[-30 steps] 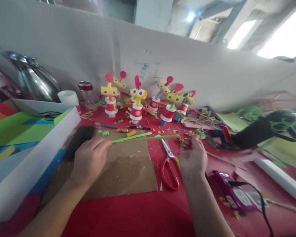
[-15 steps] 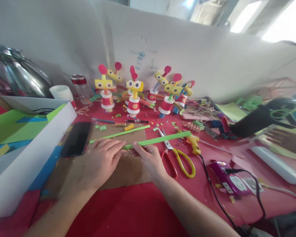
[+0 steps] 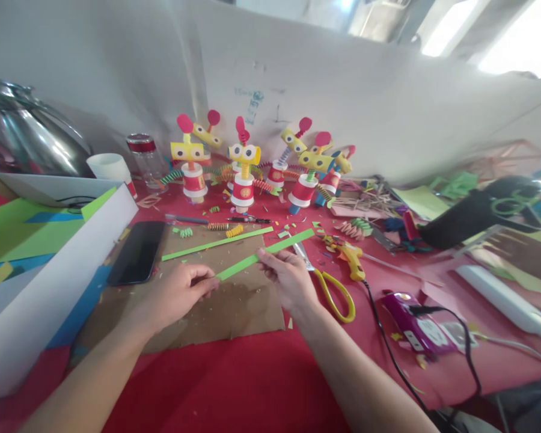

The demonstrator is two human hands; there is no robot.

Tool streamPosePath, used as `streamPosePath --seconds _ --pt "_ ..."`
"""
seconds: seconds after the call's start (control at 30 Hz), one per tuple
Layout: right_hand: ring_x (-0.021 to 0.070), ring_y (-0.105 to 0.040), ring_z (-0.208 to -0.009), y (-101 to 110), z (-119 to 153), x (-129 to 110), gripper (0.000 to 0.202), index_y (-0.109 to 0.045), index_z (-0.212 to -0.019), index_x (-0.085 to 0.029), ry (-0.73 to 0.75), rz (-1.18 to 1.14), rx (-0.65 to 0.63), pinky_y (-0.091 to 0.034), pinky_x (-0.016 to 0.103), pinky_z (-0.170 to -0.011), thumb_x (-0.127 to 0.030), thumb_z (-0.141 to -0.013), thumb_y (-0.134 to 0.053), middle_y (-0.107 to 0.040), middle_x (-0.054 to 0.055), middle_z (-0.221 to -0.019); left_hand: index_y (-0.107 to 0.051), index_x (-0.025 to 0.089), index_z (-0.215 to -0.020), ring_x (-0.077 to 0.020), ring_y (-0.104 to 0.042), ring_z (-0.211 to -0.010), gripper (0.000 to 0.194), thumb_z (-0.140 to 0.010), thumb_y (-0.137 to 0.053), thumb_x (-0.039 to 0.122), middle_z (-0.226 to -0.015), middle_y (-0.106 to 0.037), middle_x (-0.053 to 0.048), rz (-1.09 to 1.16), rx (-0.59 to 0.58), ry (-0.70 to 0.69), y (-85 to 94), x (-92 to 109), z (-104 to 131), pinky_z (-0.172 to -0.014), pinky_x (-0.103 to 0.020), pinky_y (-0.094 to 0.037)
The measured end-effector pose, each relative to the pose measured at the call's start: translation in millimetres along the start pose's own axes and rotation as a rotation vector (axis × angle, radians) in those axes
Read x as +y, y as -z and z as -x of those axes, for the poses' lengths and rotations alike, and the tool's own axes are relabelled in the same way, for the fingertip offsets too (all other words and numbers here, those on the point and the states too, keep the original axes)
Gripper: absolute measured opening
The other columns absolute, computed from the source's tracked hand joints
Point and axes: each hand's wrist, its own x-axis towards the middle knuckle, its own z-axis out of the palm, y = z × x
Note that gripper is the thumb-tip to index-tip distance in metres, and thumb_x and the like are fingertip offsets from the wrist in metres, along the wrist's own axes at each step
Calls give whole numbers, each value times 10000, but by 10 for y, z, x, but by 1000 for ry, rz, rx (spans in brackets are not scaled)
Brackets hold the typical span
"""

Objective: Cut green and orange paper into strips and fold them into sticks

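A green paper strip (image 3: 240,266) is stretched slantwise between my hands above the brown cardboard (image 3: 234,307). My left hand (image 3: 187,290) pinches its lower left end between thumb and fingers. Farther right, my right hand (image 3: 288,278) grips the strip, and its free end sticks out beyond toward the upper right. A second, thinner green strip (image 3: 216,243) lies on the cardboard behind my hands. Beside my right hand are scissors (image 3: 336,294) with a yellow handle, partly covered by that hand.
Several paper-cup figures (image 3: 242,189) stand at the back. A phone (image 3: 137,252) and white box (image 3: 63,264) are on the left. To the right are a yellow glue gun (image 3: 352,260), a purple power box (image 3: 417,328), a black container (image 3: 473,216) and another person's hand.
My hands have moved apart, my left hand down and left, my right hand slightly right. The strip now slants more, with more of it showing between them.
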Motion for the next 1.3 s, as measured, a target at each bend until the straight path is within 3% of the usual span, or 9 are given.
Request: streamPosePath --seconds 0.2,0.37,0.43,0.63,0.73,0.8,0.93,1.1,1.3 --pt "83 -534 -514 263 -158 -249 278 -665 -582 -170 134 -156 149 -378 228 -497 -296 -494 -897 -600 -37 -535 -635 216 -689 -149 -562 -609 321 -834 -501 469 -645 -623 10 32 0 10 89 -23 -16 -565 -249 -402" --pt "75 -545 -564 339 -168 -332 241 -710 -740 -187 280 -268 269 -424 220 -557 -285 -581 -862 -623 -49 -627 -657 211 -734 -150 -562 -628 304 -834 -523 466 -663 -624 9 51 4 69 138 22 -7 -569 -251 -396" --pt "89 -580 -617 259 -122 -273 244 -695 -761 -211 266 -291 220 -451 227 -603 -327 -612 -848 -641 -47 -676 -652 209 -725 -153 -572 -647 300 -837 -533 460 -672 -631 8 78 12 57 140 20 -6 -594 -257 -409" --pt "124 -586 -609 -154 96 113 288 -697 -637 -177 22 -33 -166 -461 265 -644 -438 -643 -820 -653 -1 -614 -691 212 -825 -173 -627 -758 276 -844 -561 455 -793 -695 -7 166 -28 -3 82 36 4 -734 -297 -468" --pt "127 -559 -596 -237 149 234 301 -709 -611 -176 71 90 -192 -432 269 -636 -458 -701 -769 -648 2 -594 -695 233 -950 -190 -649 -870 269 -824 -604 452 -941 -727 -16 176 -21 -5 39 96 12 -771 -299 -471" --pt "130 -551 -597 -233 157 248 300 -708 -596 -179 90 129 -192 -415 270 -631 -451 -709 -763 -642 -2 -588 -693 215 -851 -188 -652 -816 262 -831 -594 457 -853 -728 -17 159 -38 4 17 134 17 -730 -291 -467" --pt "129 -544 -587 -166 125 167 298 -704 -570 -174 89 131 -110 -407 275 -622 -439 -673 -795 -633 0 -557 -656 195 -708 -166 -641 -647 313 -842 -574 466 -651 -697 -7 266 -84 76 21 132 18 -662 -283 -467" --pt "124 -582 -624 -45 3 44 223 -753 -673 -196 110 -43 11 -449 272 -649 -335 -555 -882 -691 -2 -629 -669 188 -727 -162 -653 -646 288 -792 -644 467 -665 -709 -10 402 -133 120 164 41 28 -671 -288 -486" --pt "112 -595 -603 86 -102 -65 236 -735 -604 -183 151 -180 153 -478 249 -609 -261 -472 -915 -684 5 -602 -682 176 -757 -157 -645 -665 261 -823 -607 417 -678 -706 -22 402 -96 110 329 -15 48 -694 -292 -484"
